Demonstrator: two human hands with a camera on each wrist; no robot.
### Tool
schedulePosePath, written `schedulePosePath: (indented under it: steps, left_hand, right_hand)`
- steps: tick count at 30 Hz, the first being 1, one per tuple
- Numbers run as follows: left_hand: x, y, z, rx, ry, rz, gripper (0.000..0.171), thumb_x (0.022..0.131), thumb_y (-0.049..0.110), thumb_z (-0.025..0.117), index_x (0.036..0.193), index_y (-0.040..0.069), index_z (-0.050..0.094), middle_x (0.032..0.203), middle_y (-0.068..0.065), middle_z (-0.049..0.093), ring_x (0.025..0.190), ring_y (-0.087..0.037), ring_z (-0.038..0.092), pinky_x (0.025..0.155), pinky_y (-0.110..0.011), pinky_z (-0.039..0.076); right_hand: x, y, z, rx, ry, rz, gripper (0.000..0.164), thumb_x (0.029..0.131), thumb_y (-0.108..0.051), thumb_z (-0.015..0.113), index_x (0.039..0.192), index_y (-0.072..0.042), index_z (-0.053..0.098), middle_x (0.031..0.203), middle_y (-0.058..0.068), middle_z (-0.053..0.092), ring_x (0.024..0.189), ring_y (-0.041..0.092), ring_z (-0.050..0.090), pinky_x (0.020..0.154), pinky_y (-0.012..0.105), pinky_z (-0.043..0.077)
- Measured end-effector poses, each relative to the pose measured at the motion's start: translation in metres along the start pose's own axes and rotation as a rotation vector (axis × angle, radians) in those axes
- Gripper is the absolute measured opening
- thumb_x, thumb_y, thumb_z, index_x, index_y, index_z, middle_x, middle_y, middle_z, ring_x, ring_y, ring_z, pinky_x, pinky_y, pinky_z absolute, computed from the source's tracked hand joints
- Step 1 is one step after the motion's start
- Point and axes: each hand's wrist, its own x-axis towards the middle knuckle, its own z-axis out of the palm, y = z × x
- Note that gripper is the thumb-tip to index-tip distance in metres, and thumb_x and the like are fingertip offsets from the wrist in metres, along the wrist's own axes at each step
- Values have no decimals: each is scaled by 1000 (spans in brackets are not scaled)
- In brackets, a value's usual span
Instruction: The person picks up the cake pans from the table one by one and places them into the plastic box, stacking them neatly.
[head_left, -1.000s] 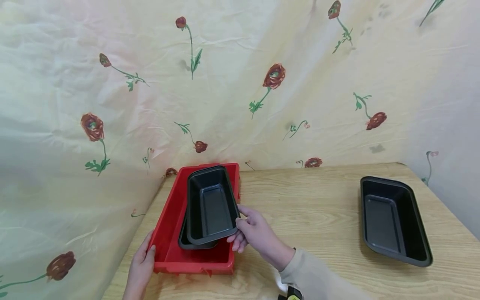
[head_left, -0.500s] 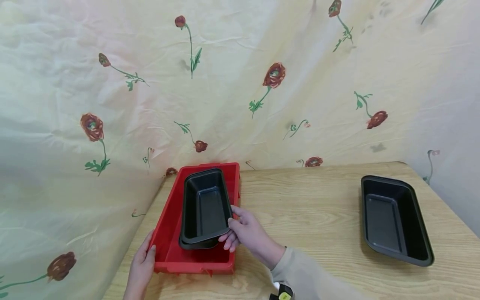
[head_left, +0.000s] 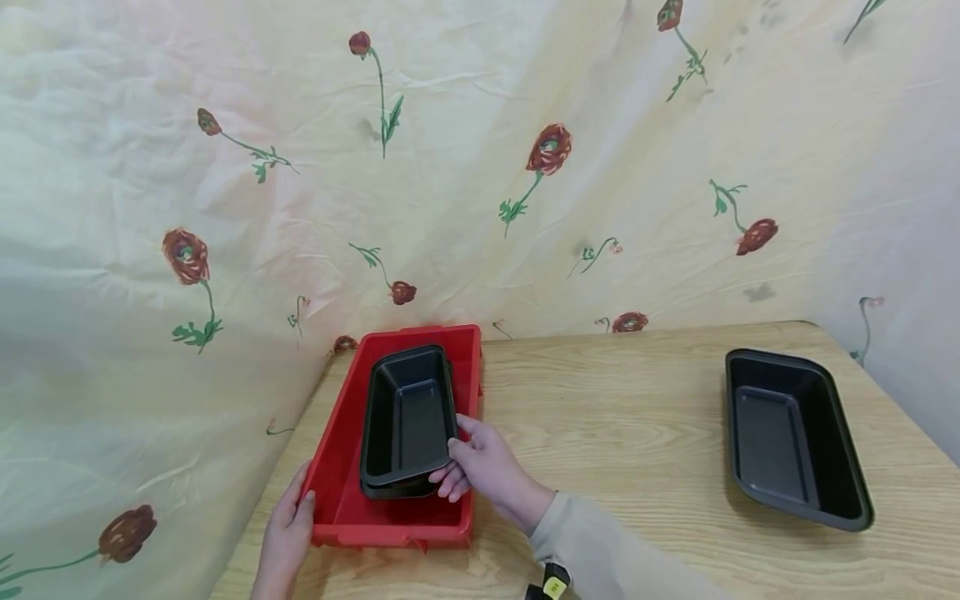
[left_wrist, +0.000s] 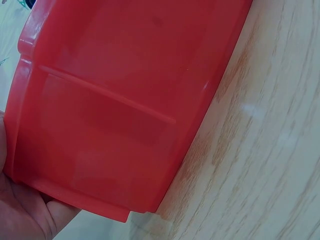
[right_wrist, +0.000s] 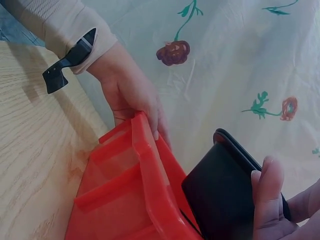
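Observation:
A black loaf pan (head_left: 408,425) is held over a second black pan (head_left: 401,490), whose front edge shows just beneath it, inside the red tray (head_left: 333,508). Its right front rim is pinched between the thumb and fingers of my right hand (head_left: 483,467); the right wrist view shows those fingers along the pan's (right_wrist: 222,195) outer wall. At the tray's near left corner my left hand (head_left: 288,525) grips the rim, thumb on the upper edge. In the left wrist view, only part of that hand (left_wrist: 30,212) shows beside the red wall.
Another black loaf pan (head_left: 795,442) stands apart on the right of the wooden table (head_left: 600,417). Flower-patterned cloth (head_left: 465,167) hangs behind the table and along its left side. A small black device with a yellow mark (head_left: 553,583) sits at my right wrist.
My right hand has brought the loaf pan left and lower, so it now covers more of the pan beneath. The left hand has stayed on the tray.

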Motion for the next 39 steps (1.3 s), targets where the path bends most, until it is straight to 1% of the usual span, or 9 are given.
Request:
schedulePosePath:
  steps: [4,8,12,17,23,26,32,34,39]
  left_hand:
    - [1,0,0,1,5,-16,57,112,10,35,166,9,16,165,-29,22,142,-51,35,106,-59,45]
    - [2,0,0,-7,0,-35,58,112,11,36,166,10,15,165,-28,21,142,-51,34,105,-59,45]
    - [1,1,0,-13,1,-38,57,113,11,35,166,11,15,166,-28,21,143,-51,33,105,-59,45]
    - [1,1,-1,-13,5,-23,57,113,10,35,166,10,16,166,-28,20,145,-51,31,106,-59,44]
    - [1,0,-1,-11,9,-13,57,112,9,35,166,9,17,166,-27,21,146,-51,30,107,-59,43]
    - [2,0,0,-12,6,-17,57,112,10,35,166,9,16,166,-27,21,145,-51,31,107,-59,43]
    - [2,-1,0,-12,4,-26,57,112,11,35,166,10,16,167,-26,21,145,-50,32,106,-58,44]
    - [2,-1,0,-14,5,-28,57,113,11,35,167,11,16,167,-26,21,145,-50,32,105,-58,45]
    - [2,0,0,-22,4,-36,58,113,12,36,167,13,15,166,-27,20,144,-51,32,105,-59,45]
  right_hand:
    - [4,4,2,2,19,5,44,109,-2,43,151,7,39,90,25,74,55,13,66,56,25,59]
    - [6,7,3,7,44,16,44,109,-3,44,151,8,38,91,27,73,55,13,66,56,25,59]
    - [9,9,5,9,58,37,47,109,-4,46,153,8,35,96,32,72,56,13,66,57,25,60]
    - [13,13,7,8,68,46,50,109,-6,47,156,6,33,96,29,72,58,14,67,58,26,60]
    - [17,16,13,8,78,37,38,109,-5,46,146,5,45,97,33,71,56,14,66,56,26,60]
    - [18,19,15,2,92,35,34,109,-5,46,142,4,48,95,31,72,55,13,65,55,25,59]
    - [19,21,16,-31,125,56,38,109,-7,47,146,2,46,94,23,74,54,12,60,52,21,55]
    - [20,21,17,-36,129,63,39,109,-7,48,147,1,46,94,23,74,53,12,59,50,20,53]
    - [21,21,18,-52,122,64,44,109,-6,48,151,4,40,95,24,74,50,11,58,48,19,51]
